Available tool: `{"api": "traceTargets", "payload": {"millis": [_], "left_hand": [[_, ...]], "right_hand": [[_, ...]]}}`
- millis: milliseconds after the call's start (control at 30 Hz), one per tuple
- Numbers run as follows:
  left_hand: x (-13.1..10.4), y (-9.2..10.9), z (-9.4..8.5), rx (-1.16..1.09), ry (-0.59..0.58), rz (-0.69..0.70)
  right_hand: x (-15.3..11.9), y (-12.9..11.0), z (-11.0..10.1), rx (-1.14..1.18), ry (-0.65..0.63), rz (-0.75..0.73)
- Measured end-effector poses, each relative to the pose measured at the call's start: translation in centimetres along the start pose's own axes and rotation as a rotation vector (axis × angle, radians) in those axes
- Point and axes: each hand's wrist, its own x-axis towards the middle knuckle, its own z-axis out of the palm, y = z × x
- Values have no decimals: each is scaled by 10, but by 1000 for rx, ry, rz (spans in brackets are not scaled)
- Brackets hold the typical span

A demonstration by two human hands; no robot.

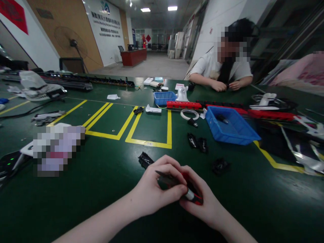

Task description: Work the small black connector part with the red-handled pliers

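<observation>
My left hand point(162, 192) is closed, thumb and fingers pinching a dark, pointed tool point(165, 178) whose tip sticks out to the left. My right hand point(209, 202) meets it on the right, curled around a red-and-black handle-like piece point(198, 199) with a short silver-white section next to it. Whether these parts form one tool is hidden by my fingers. Just beyond my left hand lies a crumpled black packet point(146, 160). Further right on the table are two black packets side by side point(197, 142) and another black packet point(220, 165).
A blue bin point(231, 130) holding a small dark item stands right of centre, a smaller blue bin point(165, 98) behind it. Red strips point(183, 105) run across the green table point(106, 199). A white cable coil point(189, 114) lies near. A co-worker point(215, 72) sits opposite.
</observation>
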Motion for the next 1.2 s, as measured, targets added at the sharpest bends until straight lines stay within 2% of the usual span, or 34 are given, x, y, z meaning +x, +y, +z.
{"api": "traceTargets", "payload": {"millis": [100, 267, 367, 500, 700, 900, 1200], "left_hand": [[-13, -3, -13, 180, -34, -110], [-23, -28, -37, 738, 192, -107], [-20, -46, -48, 888, 218, -94], [-18, -60, -57, 876, 173, -37], [-24, -56, -62, 792, 91, -67], [-24, -54, -61, 935, 37, 48], [-23, -54, -61, 887, 18, 19]], "right_hand": [[1, 7, -6, -109, 126, -36], [2, 24, -29, -294, 349, -20], [4, 28, -37, -421, 399, -12], [4, 27, -35, -621, 399, -83], [5, 27, -28, -916, 351, -299], [9, 30, -27, -1000, 325, -356], [11, 37, -31, -1031, 274, -373]]}}
